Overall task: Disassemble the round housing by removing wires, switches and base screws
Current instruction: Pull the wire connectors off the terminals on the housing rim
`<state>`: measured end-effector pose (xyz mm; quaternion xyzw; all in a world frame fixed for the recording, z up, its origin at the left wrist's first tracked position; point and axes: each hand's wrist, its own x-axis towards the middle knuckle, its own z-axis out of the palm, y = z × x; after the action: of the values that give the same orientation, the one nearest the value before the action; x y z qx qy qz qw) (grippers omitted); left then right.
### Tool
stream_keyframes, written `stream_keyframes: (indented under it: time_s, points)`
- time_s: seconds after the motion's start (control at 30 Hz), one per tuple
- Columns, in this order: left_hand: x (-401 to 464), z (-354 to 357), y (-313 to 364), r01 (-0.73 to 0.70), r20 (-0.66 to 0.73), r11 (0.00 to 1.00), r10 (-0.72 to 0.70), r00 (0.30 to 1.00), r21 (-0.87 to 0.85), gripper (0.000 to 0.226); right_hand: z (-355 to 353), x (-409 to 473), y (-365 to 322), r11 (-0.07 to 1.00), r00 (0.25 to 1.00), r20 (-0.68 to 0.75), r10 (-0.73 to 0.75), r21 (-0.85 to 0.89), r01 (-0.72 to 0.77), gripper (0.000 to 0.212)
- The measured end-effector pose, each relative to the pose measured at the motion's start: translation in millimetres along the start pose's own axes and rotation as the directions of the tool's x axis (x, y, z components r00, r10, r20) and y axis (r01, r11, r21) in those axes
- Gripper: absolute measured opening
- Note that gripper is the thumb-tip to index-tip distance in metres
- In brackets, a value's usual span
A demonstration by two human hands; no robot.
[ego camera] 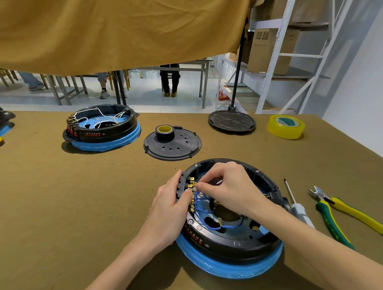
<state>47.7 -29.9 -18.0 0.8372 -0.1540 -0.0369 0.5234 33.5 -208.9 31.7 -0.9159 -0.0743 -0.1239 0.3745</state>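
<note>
Both hands grip: left [172, 203] housing [228, 243] rim, right [226, 188] pinching inside blue wires [205, 209].

Housing [225, 245] black, blue rim; wires [202, 209] blue; terminals [192, 185] brass; pliers [345, 217] yellow-green; tape [285, 127] yellow.

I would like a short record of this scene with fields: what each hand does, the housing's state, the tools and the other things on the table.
left hand: grips the switch side of the near housing
right hand: pinches a connector at the brass terminals
near housing: open, blue wires inside
tools: screwdriver and cutters, right of the housing, untouched
cover: off, black tape on it
far housing: open, white wires
yellow tape: far right
</note>
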Motion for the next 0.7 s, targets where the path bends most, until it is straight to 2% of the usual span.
stream_keyframes:
  time_s: [0.2, 0.3, 0.4, 0.5, 0.63, 0.7]
  points:
    - [-3.4, -2.3, -2.2, -0.041, -0.026, 0.999, 0.041, 0.999, -0.022, 0.065, -1.8, -4.8, -4.9, 0.987, 0.984, -0.093, -0.151, -0.074, 0.145, 0.002]
    - [-4.9, -1.2, -3.5, -0.059, -0.039, 0.998, 0.058, 0.998, -0.032, 0.068, -2.2, -5.6, -8.1, 0.975, 0.976, -0.004, -0.216, -0.060, 0.216, 0.002]
    - [-4.4, 0.7, -4.3, -0.055, -0.045, 0.997, 0.052, 0.998, -0.051, 0.068, 0.9, -4.4, -11.4, 0.985, 0.981, 0.129, -0.142, -0.077, 0.153, 0.003]
    - [-4.6, 0.5, -4.0, -0.062, -0.046, 0.997, 0.060, 0.997, -0.040, 0.067, 0.6, 0.7, -13.4, 0.985, 0.986, 0.142, -0.082, -0.136, 0.101, 0.006]
    - [-3.7, -0.3, -3.5, -0.074, -0.048, 0.997, 0.072, 0.996, -0.034, 0.067, -1.4, 0.9, -18.7, 0.983, 0.972, 0.235, -0.031, -0.168, 0.072, 0.013]
    - [-3.1, -0.5, -3.1, -0.082, -0.046, 0.996, 0.081, 0.996, -0.032, 0.066, 1.2, -2.9, -20.8, 0.979, 0.977, 0.212, -0.035, -0.188, 0.076, 0.012]
